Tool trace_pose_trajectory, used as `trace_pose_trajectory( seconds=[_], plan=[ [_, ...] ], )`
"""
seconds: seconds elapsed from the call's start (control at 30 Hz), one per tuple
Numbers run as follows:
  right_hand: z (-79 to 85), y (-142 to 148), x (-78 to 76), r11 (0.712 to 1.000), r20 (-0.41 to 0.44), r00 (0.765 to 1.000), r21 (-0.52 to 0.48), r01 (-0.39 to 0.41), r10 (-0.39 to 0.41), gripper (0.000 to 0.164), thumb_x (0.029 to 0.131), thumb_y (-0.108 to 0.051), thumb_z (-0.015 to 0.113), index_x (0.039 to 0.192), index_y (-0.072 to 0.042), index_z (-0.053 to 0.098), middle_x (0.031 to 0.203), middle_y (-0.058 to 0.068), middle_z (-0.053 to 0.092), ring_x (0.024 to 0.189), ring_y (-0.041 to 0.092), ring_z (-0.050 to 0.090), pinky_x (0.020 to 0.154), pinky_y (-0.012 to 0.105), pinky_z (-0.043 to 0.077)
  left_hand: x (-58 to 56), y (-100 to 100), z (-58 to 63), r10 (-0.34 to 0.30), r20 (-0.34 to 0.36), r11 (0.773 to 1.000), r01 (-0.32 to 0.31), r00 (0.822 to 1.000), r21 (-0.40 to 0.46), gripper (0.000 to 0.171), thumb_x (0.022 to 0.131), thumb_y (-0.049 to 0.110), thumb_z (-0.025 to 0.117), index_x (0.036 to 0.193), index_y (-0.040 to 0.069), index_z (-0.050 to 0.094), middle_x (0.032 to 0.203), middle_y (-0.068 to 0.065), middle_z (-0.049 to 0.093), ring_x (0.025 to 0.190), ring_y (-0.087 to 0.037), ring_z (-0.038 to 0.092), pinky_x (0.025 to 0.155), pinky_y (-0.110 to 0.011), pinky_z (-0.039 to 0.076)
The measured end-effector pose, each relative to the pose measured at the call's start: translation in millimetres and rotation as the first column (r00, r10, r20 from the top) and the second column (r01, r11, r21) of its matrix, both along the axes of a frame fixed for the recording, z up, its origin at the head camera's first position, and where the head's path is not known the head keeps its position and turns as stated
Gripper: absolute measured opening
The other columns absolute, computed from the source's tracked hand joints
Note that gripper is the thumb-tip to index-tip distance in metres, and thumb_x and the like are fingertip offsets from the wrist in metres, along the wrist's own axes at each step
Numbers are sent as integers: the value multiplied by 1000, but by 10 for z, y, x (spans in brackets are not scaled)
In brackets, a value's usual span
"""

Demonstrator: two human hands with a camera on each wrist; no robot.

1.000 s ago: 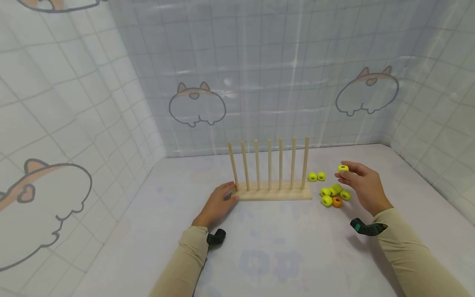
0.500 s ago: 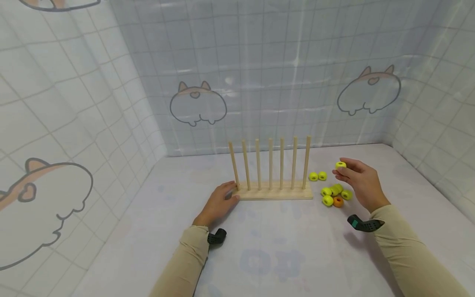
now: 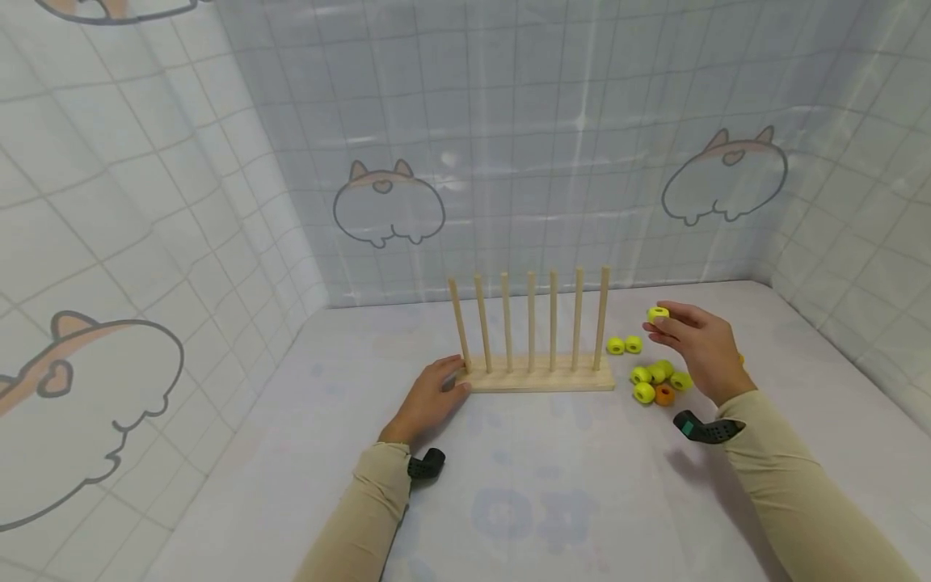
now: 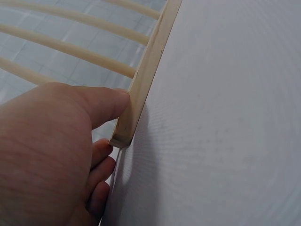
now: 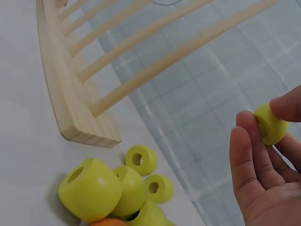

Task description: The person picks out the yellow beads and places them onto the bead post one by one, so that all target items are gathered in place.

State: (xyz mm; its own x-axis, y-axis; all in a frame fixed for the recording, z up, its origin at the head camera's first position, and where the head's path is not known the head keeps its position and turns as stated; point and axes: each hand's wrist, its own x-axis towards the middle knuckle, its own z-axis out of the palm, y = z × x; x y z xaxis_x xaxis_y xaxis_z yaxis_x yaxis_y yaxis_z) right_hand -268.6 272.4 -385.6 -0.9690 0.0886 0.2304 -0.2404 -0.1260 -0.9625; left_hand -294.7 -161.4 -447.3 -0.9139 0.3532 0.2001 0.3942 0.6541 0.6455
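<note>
A wooden peg stand point(image 3: 538, 381) with a row of several upright bare dowels rests on the table. My left hand point(image 3: 427, 404) grips its left end; the left wrist view shows the thumb point(image 4: 110, 103) pressed on the base's front face and the other fingers around the end. Raised to the right of the stand, my right hand point(image 3: 705, 349) pinches a yellow bead point(image 3: 658, 314) between thumb and fingers, its hole facing up. Below and left of that hand lie several loose yellow beads point(image 3: 643, 394) and one orange bead point(image 3: 659, 399).
Two more yellow beads point(image 3: 616, 346) lie close to the stand's right end. A sliver of something yellow point(image 3: 741, 359) peeks out behind my right wrist. Tile-patterned sheets point(image 3: 509, 162) with cartoon animals enclose the back and sides.
My right hand has risen and moved slightly left with the yellow bead, toward the stand. The left hand stays at the stand's end.
</note>
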Motion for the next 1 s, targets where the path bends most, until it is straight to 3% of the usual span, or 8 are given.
trace_pose_trajectory(
  seconds=[0.3, 1.0],
  plan=[
    [70, -80, -57, 1000, 1, 1000, 7, 6, -6, 50, 96, -18, 70, 134, 8, 53, 113, 7, 64, 101, 14, 70, 88, 27, 56, -10, 3, -8, 11, -3, 1000, -11, 1000, -11, 51, 99, 26, 62, 145, 4, 53, 153, -13, 45, 143, -36, 35, 117, -53, 26],
    [278, -225, -143, 999, -31, 999, 20, -28, 29, 50, 98, -21, 68, 135, 9, 52, 118, 12, 58, 103, 15, 70, 90, 29, 55, -11, -4, -29, 7, -7, 1000, -7, 1000, 4, 51, 99, 24, 62, 145, 4, 53, 153, -12, 45, 143, -36, 35, 117, -53, 26]
  ],
)
